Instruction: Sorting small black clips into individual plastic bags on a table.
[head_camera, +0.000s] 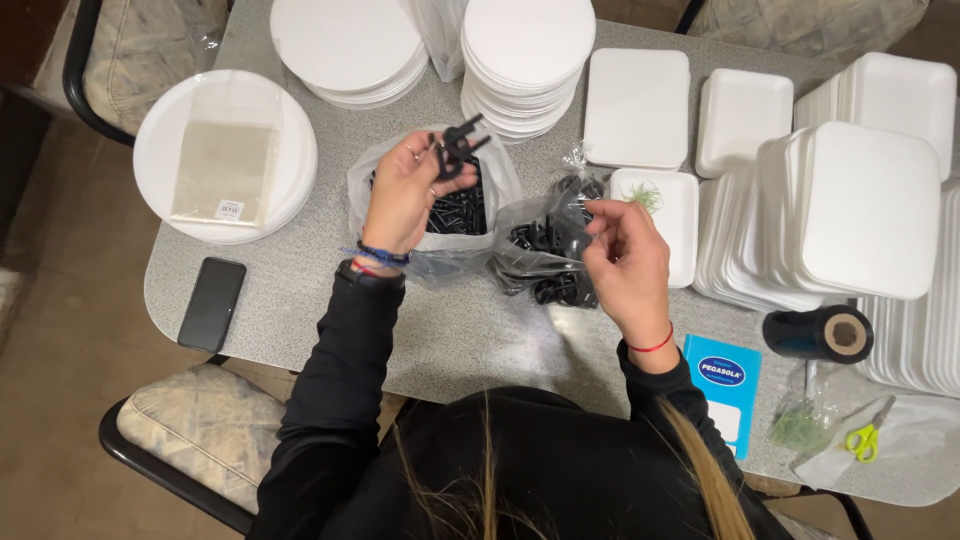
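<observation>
The left hand (405, 190) is closed on a bunch of small black plastic clips (455, 145), lifted just above an open clear plastic bag of black pieces (455, 212) on the grey speckled table (450, 330). To its right, the right hand (625, 262) pinches the edge of a second clear plastic bag of black pieces (545, 250), which lies just left of a white square foam tray (668, 215).

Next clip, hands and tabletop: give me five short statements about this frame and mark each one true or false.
1. The left hand holds black plastic pieces above an open clear bag. True.
2. The right hand grips the scissors. False: the green-handled scissors lie untouched near the table corner; the hand pinches a second clear bag.
3. A dark phone lies on the table. True.
4. The roll of black tape stands on the round plates. False: it lies on the table.
5. A blue card lies beside the right forearm. True.
</observation>
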